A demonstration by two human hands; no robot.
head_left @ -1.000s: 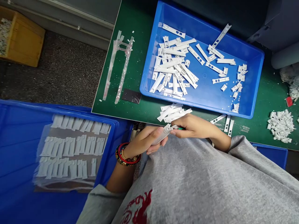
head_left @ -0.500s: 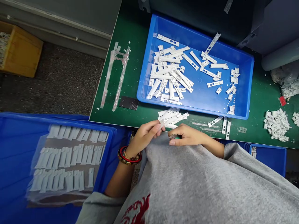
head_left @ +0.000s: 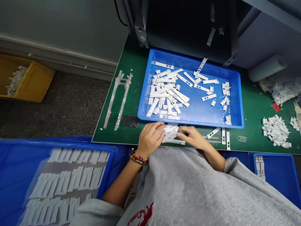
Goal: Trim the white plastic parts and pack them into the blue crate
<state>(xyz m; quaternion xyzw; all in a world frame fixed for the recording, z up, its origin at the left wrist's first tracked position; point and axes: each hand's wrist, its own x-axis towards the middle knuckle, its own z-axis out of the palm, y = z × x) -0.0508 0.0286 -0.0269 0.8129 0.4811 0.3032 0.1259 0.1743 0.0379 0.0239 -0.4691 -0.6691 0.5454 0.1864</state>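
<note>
Long white plastic strips [head_left: 174,142] lie in a small heap at the front edge of the green table. Over the heap's left side, my left hand [head_left: 150,138] curls its fingers and thumb round some of the strips. From the right, my right hand [head_left: 193,137] reaches the strips' ends, its thumb and forefinger bent towards each other. Something small and greyish shows between them, too unclear to name. My palms and the undersides of the fingers are hidden.
A blue tray [head_left: 188,123] behind my hands holds many white strips and small pieces. Loose strips [head_left: 228,140] lie right of my right hand, a heap of small white parts [head_left: 276,130] farther right. Lower left, a blue crate [head_left: 108,163] holds rows of strips. A yellow bin [head_left: 41,82] stands beyond.
Both hands have moved forward onto the heap of strips. The small bladed tool with a green part, in my right hand before, is no longer clearly visible. The camera view has shifted.
</note>
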